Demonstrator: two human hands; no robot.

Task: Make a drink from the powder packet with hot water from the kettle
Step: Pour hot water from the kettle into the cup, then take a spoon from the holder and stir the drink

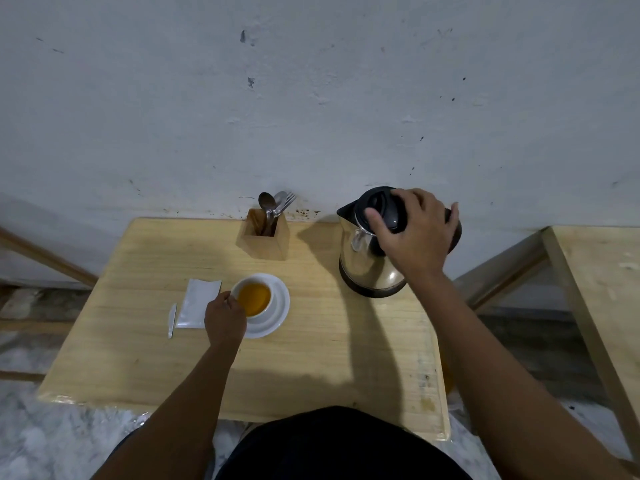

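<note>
A white cup [252, 298] full of amber liquid stands on a white saucer [277, 306] near the middle of the wooden table [311, 358]. My left hand [224, 318] grips the cup's left side. A steel kettle [369, 258] with a black lid stands upright at the back right. My right hand [414, 230] lies over its lid and handle, fingers curled around the handle. The torn white powder packet [197, 304] lies flat left of the cup, with its torn-off strip [172, 320] beside it.
A wooden holder [265, 239] with spoons and a fork stands against the wall at the table's back, left of the kettle. A second wooden table [599, 289] stands to the right. The white wall rises right behind the table.
</note>
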